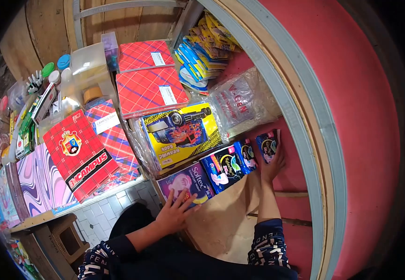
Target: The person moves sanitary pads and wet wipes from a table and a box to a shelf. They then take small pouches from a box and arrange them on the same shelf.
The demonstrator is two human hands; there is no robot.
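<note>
So both hands are bookending a row of pad packs in the middle of the frame, running from lower left up to the right. The left hand [177,213] lies flat on the purple Softex pack [187,181] at the lower end, fingers spread wide, palm on the front face, not wrapped around anything. The right hand [274,163] is pressed against the end pack [266,143] at the upper right end. Its fingers are straight and close together, so it's pushing, not pinching.

My guess at the why: the packs are soft and stand on edge, so a hand at each end keeps them squeezed into one line and stops them flopping over.

Between the two hands sit a big blue pack [222,167] and a smaller blue one [248,156], touching side by side. All the packs are glossy plastic, with bright print and a slightly puffy look. The row leans against a yellow drawing book [179,133] just above it, with a pale board [221,224] below.

The rest is just shop clutter:
- Red plaid notebooks [149,91] sit higher up, in the upper middle.
- A red Campus book [78,154] is off to the left.
- A crinkly clear bag [240,105] is above the right end of the row.
</note>
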